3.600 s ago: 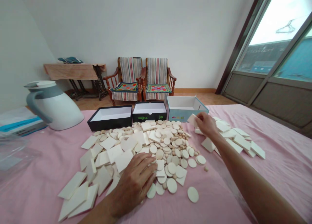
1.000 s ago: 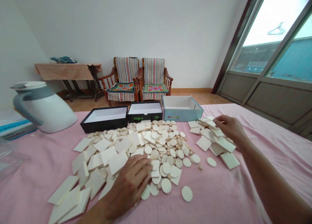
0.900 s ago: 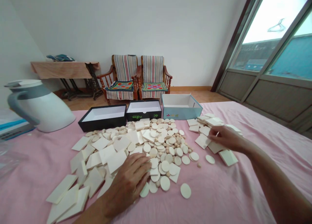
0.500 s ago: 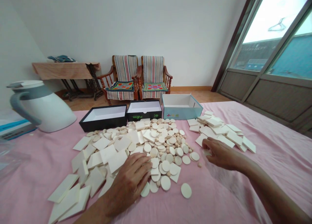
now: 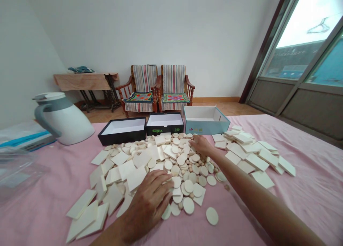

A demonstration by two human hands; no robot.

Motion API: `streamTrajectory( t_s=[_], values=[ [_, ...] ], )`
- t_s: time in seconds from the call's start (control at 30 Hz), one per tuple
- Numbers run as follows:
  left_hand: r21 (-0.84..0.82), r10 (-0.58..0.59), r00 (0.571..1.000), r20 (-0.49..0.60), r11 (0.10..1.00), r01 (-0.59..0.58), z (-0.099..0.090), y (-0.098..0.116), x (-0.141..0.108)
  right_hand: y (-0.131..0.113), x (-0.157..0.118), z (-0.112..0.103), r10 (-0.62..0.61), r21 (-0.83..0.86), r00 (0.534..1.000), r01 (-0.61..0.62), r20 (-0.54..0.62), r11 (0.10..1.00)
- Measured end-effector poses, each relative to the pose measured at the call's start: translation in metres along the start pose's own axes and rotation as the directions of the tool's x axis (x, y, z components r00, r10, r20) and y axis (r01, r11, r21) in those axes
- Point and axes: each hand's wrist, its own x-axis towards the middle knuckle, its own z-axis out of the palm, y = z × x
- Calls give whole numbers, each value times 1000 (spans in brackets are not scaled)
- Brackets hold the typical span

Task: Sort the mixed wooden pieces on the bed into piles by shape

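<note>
A wide pile of pale wooden pieces lies on a pink cloth. Square tiles make up its left part, round discs and small beads its middle and right. My left hand rests palm down on the pile's front, fingers together over some pieces; what lies beneath is hidden. At the back of the pile, close to the light blue box, my right hand reaches down with bent fingers among the discs. Its fingertips are too small to show a held piece. A separate heap of square tiles lies to the right.
Two black boxes with white insides, a left one and a middle one, stand behind the pile. A white and grey jug is at the left, beside a blue and white packet and clear plastic. Two chairs stand beyond.
My right hand has moved left and away from me, from the right heap to the back of the pile. Another square tile now shows at the right heap's front. The view has shifted slightly.
</note>
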Motion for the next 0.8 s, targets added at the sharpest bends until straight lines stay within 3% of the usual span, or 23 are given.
streamTrajectory(
  t_s=[0.17, 0.23, 0.3, 0.37, 0.4, 0.5, 0.67, 0.8],
  values=[
    [-32, -54, 997, 47, 998, 55, -24, -5, 25, -23, -23, -5, -193, 147, 981, 190, 11, 971],
    [-18, -131, 990, 55, 991, 132, -30, -24, 44, -31, -36, -13, -301, 260, 952, 305, -55, 916],
    [41, -275, 953, 126, 961, 272, -29, -52, 65, -35, -48, -21, -332, 348, 934, 358, -135, 867],
    [137, -467, 844, 265, 884, 446, -23, -83, 83, -31, -60, -27, -280, 420, 944, 329, -177, 846],
    [159, -496, 812, 307, 868, 470, -18, -98, 90, -27, -67, -28, -245, 453, 953, 299, -176, 840],
    [197, -541, 764, 351, 841, 504, 0, -132, 102, -9, -87, -28, -155, 516, 979, 203, -135, 832],
    [213, -555, 747, 366, 831, 513, 15, -151, 102, 15, -106, -26, -18, 542, 993, 79, -117, 837],
    [210, -536, 795, 285, 844, 494, 13, -139, 101, 10, -107, -29, 16, 538, 976, 105, -215, 836]
  ],
)
